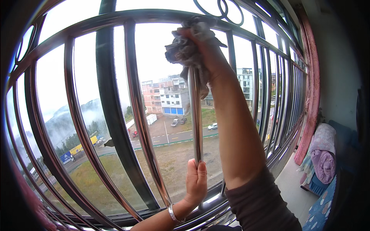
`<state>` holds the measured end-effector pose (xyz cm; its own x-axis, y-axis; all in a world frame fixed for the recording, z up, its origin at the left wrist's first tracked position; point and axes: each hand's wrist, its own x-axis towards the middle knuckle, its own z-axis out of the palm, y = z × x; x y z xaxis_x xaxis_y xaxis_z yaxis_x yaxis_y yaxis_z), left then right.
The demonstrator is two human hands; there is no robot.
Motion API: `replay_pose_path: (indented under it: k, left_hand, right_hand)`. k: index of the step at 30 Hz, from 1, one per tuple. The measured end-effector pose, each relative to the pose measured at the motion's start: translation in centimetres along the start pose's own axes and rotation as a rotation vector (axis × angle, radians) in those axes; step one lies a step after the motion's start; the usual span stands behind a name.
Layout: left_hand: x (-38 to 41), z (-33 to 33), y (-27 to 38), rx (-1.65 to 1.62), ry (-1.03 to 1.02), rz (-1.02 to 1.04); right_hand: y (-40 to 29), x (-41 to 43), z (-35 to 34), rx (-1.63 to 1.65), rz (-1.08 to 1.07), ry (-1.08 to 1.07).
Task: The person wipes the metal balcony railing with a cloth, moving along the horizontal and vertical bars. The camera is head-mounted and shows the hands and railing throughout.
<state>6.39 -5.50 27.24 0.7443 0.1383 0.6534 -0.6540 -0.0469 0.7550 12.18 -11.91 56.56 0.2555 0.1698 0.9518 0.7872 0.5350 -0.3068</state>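
My right hand (202,43) is raised to the top of an upright metal bar (195,115) of the window guard, closed on a crumpled grey cloth (183,50). The cloth wraps the bar just below the curved upper rail (162,16), and one end hangs down beside the bar. Lower down on the same bar, my left hand (196,182) grips it, thumb upward, with a silver bracelet (172,213) on the wrist.
More shiny bars (144,115) stand on both sides, with a dark window frame (108,86) behind them. Metal rings (224,8) decorate the top. At the right are a pink curtain (310,86) and rolled bedding (323,158). Buildings and a road lie outside.
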Motion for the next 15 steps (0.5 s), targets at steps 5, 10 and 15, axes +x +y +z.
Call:
replay_pose_path:
  k: [5,10,15]
  left_hand:
    - [-0.1,0.8,0.9,-0.149,-0.106,-0.016]
    - [0.1,0.1,-0.4,0.021,-0.075,0.044]
    - [-0.2,0.7,0.5,0.034,0.001,0.001]
  right_hand:
    - [4.5,2.2,-2.1,1.13,0.181,-0.786]
    - [0.3,-0.4,-0.9,0.235,0.164,-0.172]
    - [0.8,-0.9,1.7,-1.376,-0.496,0.35]
